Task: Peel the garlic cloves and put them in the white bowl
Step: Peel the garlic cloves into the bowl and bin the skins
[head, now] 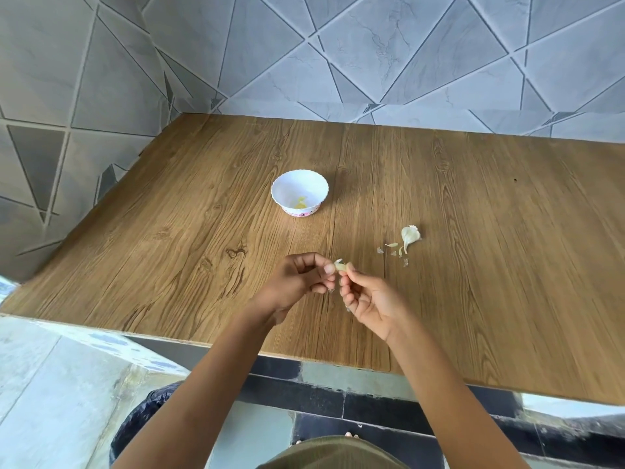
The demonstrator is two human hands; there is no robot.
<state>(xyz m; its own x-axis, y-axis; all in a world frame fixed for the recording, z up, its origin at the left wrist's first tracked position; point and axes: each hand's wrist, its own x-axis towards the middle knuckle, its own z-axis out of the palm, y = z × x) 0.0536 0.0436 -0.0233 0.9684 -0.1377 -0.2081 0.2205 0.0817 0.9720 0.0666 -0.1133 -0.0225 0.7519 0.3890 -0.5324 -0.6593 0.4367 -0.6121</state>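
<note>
Left hand (297, 277), right hand (370, 301) pinch garlic clove (340, 265) between them.

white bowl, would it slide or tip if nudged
The white bowl looks small and holds little but peeled garlic, so it is probably light and apt to slide on the wooden table. Its narrow foot might let it tip.

Print on white bowl (290, 188) illegible.

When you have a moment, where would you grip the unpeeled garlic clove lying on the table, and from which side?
Probably pinch the garlic clove across its plump far end, coming from above: it lies flat on the table, and its near end tapers to a thin tail.
</note>
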